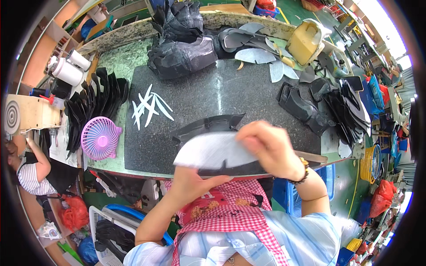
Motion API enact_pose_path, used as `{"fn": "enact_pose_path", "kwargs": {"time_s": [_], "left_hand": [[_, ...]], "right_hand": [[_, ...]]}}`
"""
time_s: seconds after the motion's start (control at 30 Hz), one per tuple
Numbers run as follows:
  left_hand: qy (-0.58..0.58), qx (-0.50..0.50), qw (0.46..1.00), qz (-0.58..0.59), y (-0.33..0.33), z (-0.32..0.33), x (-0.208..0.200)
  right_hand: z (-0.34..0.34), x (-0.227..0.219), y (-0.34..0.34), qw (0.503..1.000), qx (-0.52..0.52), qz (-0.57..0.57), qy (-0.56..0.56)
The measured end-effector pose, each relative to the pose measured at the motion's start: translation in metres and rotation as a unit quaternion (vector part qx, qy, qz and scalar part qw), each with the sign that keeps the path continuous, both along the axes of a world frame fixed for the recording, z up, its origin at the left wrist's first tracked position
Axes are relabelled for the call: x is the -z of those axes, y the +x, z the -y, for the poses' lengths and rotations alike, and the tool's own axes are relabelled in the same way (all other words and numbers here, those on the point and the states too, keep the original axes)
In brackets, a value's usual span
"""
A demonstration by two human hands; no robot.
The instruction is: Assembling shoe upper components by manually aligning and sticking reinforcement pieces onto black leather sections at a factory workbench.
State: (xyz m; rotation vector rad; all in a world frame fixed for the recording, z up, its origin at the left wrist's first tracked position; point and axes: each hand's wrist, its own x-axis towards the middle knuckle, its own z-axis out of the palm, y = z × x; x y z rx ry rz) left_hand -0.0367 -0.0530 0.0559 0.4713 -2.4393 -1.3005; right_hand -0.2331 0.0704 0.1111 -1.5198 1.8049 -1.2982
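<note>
A pale grey half-moon piece with a small notch in its lower edge is held up between my two hands, just above the near edge of the work slab. My left hand grips it at the lower left, thumb stretched along the bottom edge and the other fingers mostly hidden behind. My right hand, slightly blurred, pinches its right end. Directly behind it a black curved piece lies on the dark speckled slab, partly covered by the half-moon piece.
White strips lie left on the slab; a pink fan and black pieces stand beyond them. Farther back are a black stack, grey cut pieces and a yellow container. More black pieces sit right. Another person works at far left.
</note>
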Motion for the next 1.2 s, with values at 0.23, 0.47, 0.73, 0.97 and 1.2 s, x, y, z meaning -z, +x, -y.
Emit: {"fn": "enact_pose_path", "kwargs": {"time_s": [0.23,0.47,0.73,0.97,1.2], "left_hand": [[0.196,-0.17,0.966,0.01,0.007,0.008,0.007],[0.068,-0.209,0.975,0.016,0.003,-0.007,0.033],[0.065,-0.223,0.972,0.03,-0.003,-0.011,0.036],[-0.023,-0.215,0.976,0.029,-0.004,-0.015,0.04],[-0.156,-0.178,0.969,0.068,-0.01,-0.012,0.025]], "right_hand": [[0.021,0.034,-0.005,0.981,-0.152,-0.061,0.1],[0.014,0.045,0.0,0.966,-0.167,-0.154,0.12],[0.016,0.05,0.008,0.968,-0.132,-0.175,0.126],[0.014,0.055,0.016,0.964,-0.128,-0.19,0.134],[0.018,0.047,0.02,0.946,-0.128,-0.267,0.135]]}}
